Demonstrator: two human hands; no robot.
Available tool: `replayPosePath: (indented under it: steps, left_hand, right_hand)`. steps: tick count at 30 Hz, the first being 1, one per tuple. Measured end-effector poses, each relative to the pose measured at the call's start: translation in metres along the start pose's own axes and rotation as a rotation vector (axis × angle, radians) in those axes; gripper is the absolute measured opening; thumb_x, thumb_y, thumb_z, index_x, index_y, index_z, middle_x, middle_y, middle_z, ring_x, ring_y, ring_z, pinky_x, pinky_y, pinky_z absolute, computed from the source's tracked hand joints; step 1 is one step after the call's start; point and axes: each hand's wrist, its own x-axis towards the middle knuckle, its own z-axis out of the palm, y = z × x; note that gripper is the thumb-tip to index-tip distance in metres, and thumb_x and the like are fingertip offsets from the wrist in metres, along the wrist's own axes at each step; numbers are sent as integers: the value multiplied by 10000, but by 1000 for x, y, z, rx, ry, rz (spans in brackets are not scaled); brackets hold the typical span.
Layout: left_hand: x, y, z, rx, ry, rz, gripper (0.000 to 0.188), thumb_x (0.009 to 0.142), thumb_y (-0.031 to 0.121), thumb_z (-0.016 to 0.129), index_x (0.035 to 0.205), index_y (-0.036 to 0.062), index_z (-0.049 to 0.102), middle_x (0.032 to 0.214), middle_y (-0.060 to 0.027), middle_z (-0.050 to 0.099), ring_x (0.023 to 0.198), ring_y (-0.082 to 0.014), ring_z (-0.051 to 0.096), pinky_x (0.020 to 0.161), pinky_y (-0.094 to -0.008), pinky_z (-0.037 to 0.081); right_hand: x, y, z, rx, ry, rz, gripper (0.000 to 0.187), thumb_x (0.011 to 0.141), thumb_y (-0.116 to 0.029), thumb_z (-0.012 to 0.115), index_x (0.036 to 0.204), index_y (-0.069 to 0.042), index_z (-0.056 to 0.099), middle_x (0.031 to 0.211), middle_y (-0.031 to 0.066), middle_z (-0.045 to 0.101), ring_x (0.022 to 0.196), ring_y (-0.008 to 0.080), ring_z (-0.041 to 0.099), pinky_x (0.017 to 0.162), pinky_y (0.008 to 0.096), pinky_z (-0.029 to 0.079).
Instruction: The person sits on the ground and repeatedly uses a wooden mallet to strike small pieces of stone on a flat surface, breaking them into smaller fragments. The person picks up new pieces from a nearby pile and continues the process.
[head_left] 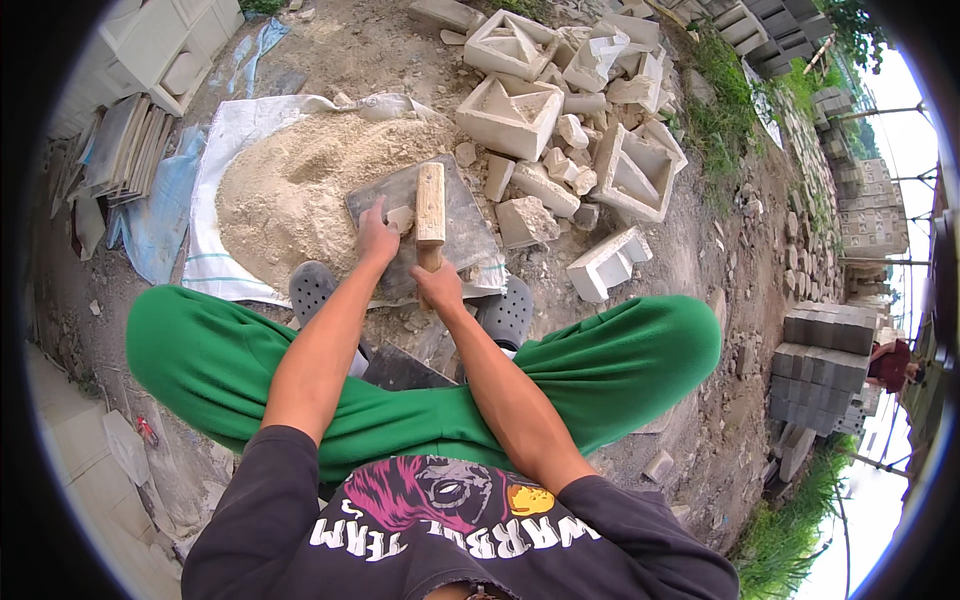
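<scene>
My right hand (438, 286) is wrapped round the handle of a wooden mallet (431, 205). The mallet's pale block head is over a flat grey slab (470, 222), which rests on the near right side of a powder heap. On the slab, left of the mallet, my left hand (377, 236) has its fingers closed against a small pale stone chunk (401, 218). Part of the chunk is hidden by the fingers. Both forearms reach forward between my bent knees.
A white sack sheet (207, 225) lies under the crushed pale powder (285, 180). Broken cast blocks (510, 115) and rubble are piled right of the slab. Stacked tiles (130, 150) stand at left. Grey blocks (822, 365) and a person in red (886, 366) are far right.
</scene>
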Motion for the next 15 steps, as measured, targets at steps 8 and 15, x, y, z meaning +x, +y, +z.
replayPosePath:
  steps: [8,15]
  left_hand:
    - [-17,-8,-4,161,-152,168,444,917,225,626,1335,92,563,1262,-168,592,1153,-379,575,981,-462,463]
    - [-43,-3,-10,340,-132,289,492,884,272,672,1300,51,530,1209,-181,597,1128,-387,572,946,-491,472]
  right_hand:
    - [-6,9,7,-81,30,18,603,723,-395,761,1132,24,620,1055,256,698,1030,376,679,898,425,524]
    - [-1,7,7,-5,41,27,628,694,-387,780,1137,26,614,1065,257,696,1011,365,685,874,424,531]
